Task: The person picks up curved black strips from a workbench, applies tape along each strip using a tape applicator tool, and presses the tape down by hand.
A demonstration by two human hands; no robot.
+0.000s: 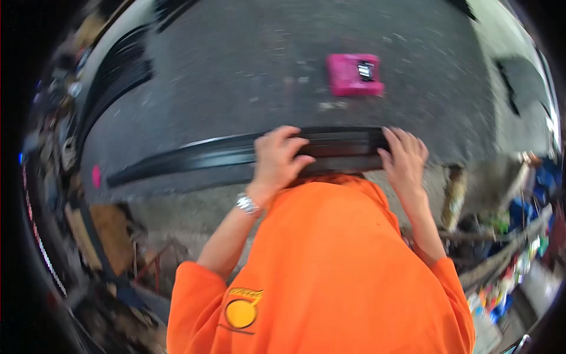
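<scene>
Fingers half-curled, the person's left hand [278, 160] and right hand [405, 154] grip a long black strip [221, 154], a pink packet [346, 76] beyond it on the bench [247, 71].

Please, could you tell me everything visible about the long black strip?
The long black strip looks slightly glossy, perhaps plastic, with lengthwise ridges and a left end that appears narrower. It lies along the near edge of the dark surface. The left hand touches it right of its middle, the right hand at its right end.
</scene>
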